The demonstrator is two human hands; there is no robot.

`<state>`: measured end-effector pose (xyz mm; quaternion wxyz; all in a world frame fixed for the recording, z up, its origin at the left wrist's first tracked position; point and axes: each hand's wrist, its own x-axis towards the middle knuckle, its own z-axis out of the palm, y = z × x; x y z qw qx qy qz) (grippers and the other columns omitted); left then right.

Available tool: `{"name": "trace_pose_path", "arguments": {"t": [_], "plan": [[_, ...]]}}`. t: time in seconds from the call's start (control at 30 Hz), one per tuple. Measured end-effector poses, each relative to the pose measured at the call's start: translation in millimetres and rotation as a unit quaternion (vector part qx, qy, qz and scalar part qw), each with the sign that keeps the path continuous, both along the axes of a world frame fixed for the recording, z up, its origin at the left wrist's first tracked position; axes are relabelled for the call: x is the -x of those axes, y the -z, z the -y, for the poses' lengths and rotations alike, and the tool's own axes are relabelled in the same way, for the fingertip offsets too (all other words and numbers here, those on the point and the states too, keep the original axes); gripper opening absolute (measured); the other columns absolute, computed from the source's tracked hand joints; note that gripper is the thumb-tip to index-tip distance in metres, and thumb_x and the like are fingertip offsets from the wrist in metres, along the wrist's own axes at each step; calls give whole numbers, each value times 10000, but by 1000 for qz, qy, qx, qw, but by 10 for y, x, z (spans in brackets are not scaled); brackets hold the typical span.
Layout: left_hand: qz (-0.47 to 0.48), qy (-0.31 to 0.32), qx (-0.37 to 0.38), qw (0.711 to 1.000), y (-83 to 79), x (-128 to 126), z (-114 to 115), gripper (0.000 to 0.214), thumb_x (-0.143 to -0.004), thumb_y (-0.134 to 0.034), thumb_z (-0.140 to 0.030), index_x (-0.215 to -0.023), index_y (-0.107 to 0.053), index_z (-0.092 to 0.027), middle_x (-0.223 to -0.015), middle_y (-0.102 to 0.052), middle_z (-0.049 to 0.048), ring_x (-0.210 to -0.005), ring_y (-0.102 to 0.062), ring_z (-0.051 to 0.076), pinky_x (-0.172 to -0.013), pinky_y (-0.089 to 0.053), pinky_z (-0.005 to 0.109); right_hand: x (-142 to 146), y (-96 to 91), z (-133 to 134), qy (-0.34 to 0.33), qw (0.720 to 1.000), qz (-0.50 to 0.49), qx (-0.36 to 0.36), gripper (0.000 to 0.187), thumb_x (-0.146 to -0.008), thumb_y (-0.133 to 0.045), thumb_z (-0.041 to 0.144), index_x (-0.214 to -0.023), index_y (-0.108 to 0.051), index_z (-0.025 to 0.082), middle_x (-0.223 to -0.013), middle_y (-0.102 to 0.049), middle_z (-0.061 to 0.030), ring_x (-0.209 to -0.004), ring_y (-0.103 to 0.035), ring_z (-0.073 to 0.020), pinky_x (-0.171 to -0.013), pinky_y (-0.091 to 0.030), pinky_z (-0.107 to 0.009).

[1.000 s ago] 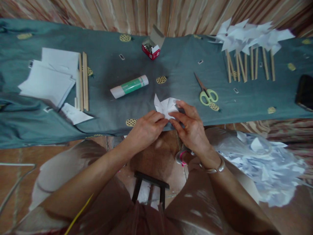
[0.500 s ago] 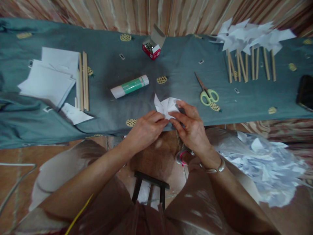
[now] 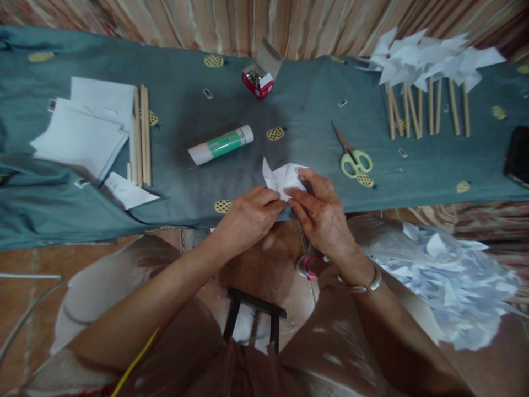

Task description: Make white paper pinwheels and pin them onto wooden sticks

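A white paper pinwheel head [image 3: 285, 177], partly folded with one point standing up at its left, is between my two hands at the near edge of the table. My left hand [image 3: 252, 219] pinches its lower left side, fingers curled together. On its right side, my right hand [image 3: 320, 212] grips the paper with thumb and bent fingers. Fingers hide the lower part of the paper. Beyond my hands lies a glue stick [image 3: 225, 144] with a green label. Scissors [image 3: 351, 157] with pale green handles rest to the right.
A small red box [image 3: 258, 85] of metal pins stands open at the back. Stacked white paper [image 3: 82, 135] and wooden sticks [image 3: 143, 138] lie left. Finished pinwheels [image 3: 430, 58] on sticks are back right, a dark phone [image 3: 517, 154] at the edge. A bag of paper pieces [image 3: 450, 286] sits below right.
Both hands hold nearly the same pose on the paper. The view has shifted very slightly; nothing else visibly moves.
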<state>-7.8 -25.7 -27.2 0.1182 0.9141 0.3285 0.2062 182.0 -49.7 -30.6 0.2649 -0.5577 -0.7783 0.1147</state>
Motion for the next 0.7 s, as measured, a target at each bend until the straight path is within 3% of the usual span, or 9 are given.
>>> {"name": "trace_pose_path", "arguments": {"t": [0.17, 0.7], "plan": [[8, 7, -12, 1000, 16, -3, -11, 204, -958, -483, -166, -910, -676, -117, -881, -660, 71, -854, -622, 175, -774, -546, 287, 12, 3, 3, -2, 1000, -3, 3, 291, -956, -477, 308, -1119, -695, 203, -1419, -516, -126, -1264, -506, -307, -1043, -457, -527], [9, 5, -8, 1000, 34, 1, -24, 255, -975, -445, -188, -936, -689, -125, -891, -664, 64, -865, -631, 175, -787, -544, 280, 33, 22, 23, -6, 1000, 28, 3, 311, -960, -462, 240, -1212, -644, 233, -1473, -458, -100, -1314, -454, -293, -1066, -425, -526]]}}
